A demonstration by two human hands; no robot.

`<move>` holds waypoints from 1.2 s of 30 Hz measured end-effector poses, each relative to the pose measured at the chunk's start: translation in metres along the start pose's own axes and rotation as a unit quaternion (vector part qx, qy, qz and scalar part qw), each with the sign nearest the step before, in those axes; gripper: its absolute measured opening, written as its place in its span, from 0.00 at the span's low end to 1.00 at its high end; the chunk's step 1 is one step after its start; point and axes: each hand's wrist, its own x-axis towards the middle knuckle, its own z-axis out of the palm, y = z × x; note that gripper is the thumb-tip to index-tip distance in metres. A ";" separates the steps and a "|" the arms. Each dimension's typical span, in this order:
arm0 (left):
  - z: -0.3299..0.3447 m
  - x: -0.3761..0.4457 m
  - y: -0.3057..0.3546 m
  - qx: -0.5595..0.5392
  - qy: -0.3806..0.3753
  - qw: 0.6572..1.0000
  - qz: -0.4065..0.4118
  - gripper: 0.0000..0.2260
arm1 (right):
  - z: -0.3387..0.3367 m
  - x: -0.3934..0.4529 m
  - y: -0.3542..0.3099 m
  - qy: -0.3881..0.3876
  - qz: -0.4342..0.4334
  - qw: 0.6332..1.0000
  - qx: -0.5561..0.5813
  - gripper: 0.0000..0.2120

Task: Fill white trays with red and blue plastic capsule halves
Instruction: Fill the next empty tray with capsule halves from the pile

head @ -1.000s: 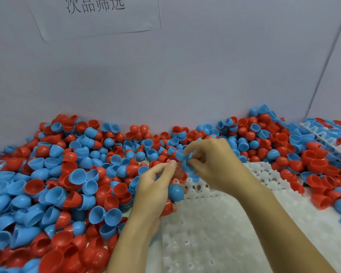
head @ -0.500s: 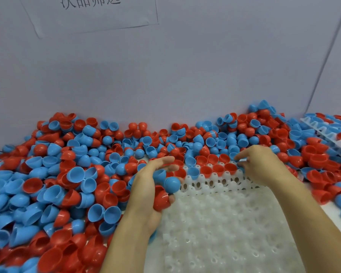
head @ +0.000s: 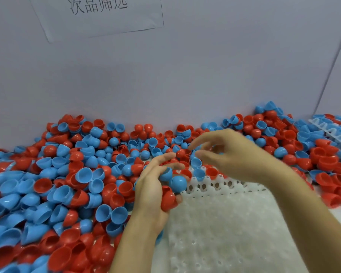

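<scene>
Left hand (head: 154,194) cups several halves (head: 168,200), right hand (head: 230,154) empty and loose; they look light and slick, so pinch rims.

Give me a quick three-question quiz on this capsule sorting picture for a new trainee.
1. True or false: the left hand holds both a blue capsule half and a red capsule half.
2. Which part of the white tray already has halves seated in it? A: far edge; B: near edge; C: every pocket.
3. Fill in: the right hand, fingers loosely spread, hovers above the tray's far edge and grips ____.

Key
1. True.
2. A; a blue seated half and a red seated half sit there.
3. Nothing.
</scene>
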 end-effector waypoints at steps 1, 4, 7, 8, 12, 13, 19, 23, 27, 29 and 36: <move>0.001 -0.001 0.000 0.015 -0.009 1.000 0.001 0.12 | 0.010 0.001 -0.010 -0.007 -0.026 1.000 0.015 0.04; 0.003 -0.002 -0.003 0.044 -0.021 0.999 0.002 0.15 | 0.035 0.002 -0.021 -0.037 -0.060 0.998 -0.003 0.05; 0.002 -0.001 -0.005 0.058 -0.004 0.998 0.001 0.19 | 0.042 0.003 -0.019 -0.059 -0.064 0.996 -0.021 0.09; 0.002 -0.001 -0.005 0.061 -0.004 0.998 0.000 0.19 | 0.042 0.003 -0.018 -0.063 -0.071 0.995 -0.020 0.10; 0.003 -0.003 -0.004 0.071 -0.026 0.997 0.000 0.18 | 0.044 0.003 -0.020 -0.101 -0.095 0.990 -0.019 0.13; 0.003 -0.003 -0.004 0.075 -0.035 0.997 0.000 0.17 | 0.044 0.003 -0.020 -0.097 -0.093 0.991 -0.026 0.12; 0.003 -0.002 -0.002 0.055 -0.059 0.997 -0.018 0.12 | 0.020 0.001 -0.012 -0.014 -0.040 0.995 0.086 0.06; 0.000 0.002 -0.002 0.028 -0.008 0.999 -0.021 0.14 | -0.030 -0.013 0.016 -0.064 0.099 0.988 -0.096 0.13; 0.000 0.003 -0.001 0.005 0.004 0.999 -0.037 0.17 | -0.049 -0.027 0.030 -0.220 0.242 0.915 -0.234 0.15; 0.000 0.002 -0.001 -0.009 -0.013 0.999 -0.050 0.15 | -0.038 -0.017 0.021 -0.043 0.128 0.987 -0.089 0.17; -0.001 0.003 -0.003 -0.032 -0.032 0.998 -0.041 0.09 | 0.000 -0.004 0.001 -0.079 0.022 0.996 0.021 0.19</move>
